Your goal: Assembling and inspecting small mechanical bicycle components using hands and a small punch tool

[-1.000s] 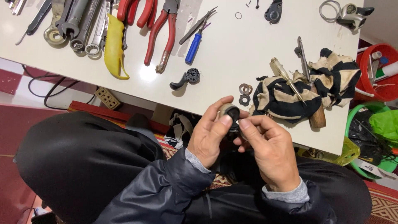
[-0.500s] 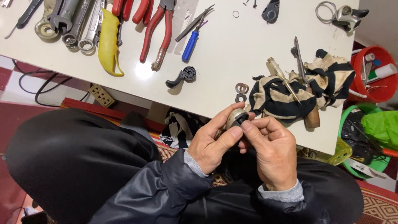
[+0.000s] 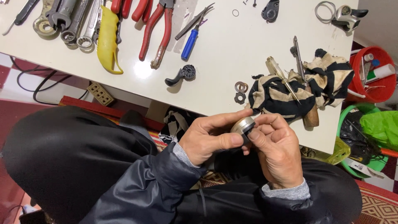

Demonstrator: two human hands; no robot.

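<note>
I pinch a small round metal cap (image 3: pixel 243 124) between my left hand (image 3: pixel 207 139) thumb and my right hand (image 3: pixel 275 151) fingertips, below the table (image 3: pixel 215 62) edge, near the striped rag (image 3: pixel 298 89) and two washers (image 3: pixel 240 92).

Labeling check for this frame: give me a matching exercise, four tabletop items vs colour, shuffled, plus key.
Items:
1. pliers
2. small screwdriver
3. curved handle
4. rag

Colours:
A. yellow
B. black and cream stripes
C. red grips
D. blue grip

Pairs: 1-C, 2-D, 3-A, 4-B
</note>
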